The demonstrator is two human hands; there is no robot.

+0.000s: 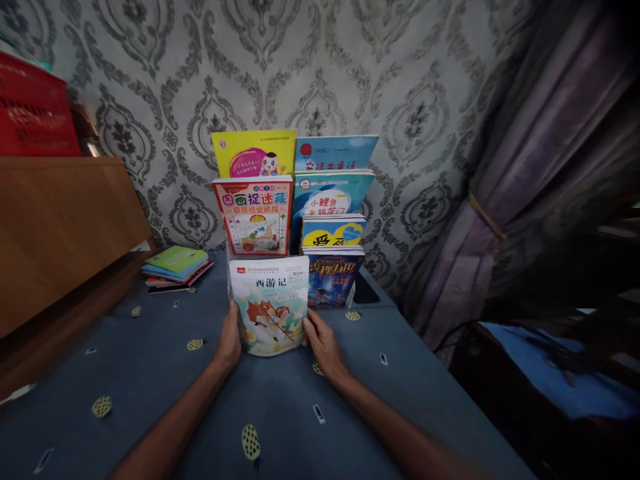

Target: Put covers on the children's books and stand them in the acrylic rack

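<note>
A pale paperback book [273, 310] with figures on its cover stands upright between my hands, facing me. My left hand [230, 337] grips its left edge, and my right hand [320, 339] grips the lower right edge. Just behind it are tiers of upright books: a red-bordered picture book [257, 223] and a yellow book [255, 152] on the left. To the right, a dark blue book [333, 277] stands before a yellow-and-white book [333, 231], a teal book [333, 193] and a blue book [335, 152]. Whatever supports these books is mostly hidden.
Several books lie in a stack [177, 263] at the back left of the blue-covered table [165, 373]. A dark flat object [366, 291] lies right of the tiers. A wooden cabinet [65, 233] bearing a red crate [37, 110] borders the left; a curtain [475, 193] hangs right.
</note>
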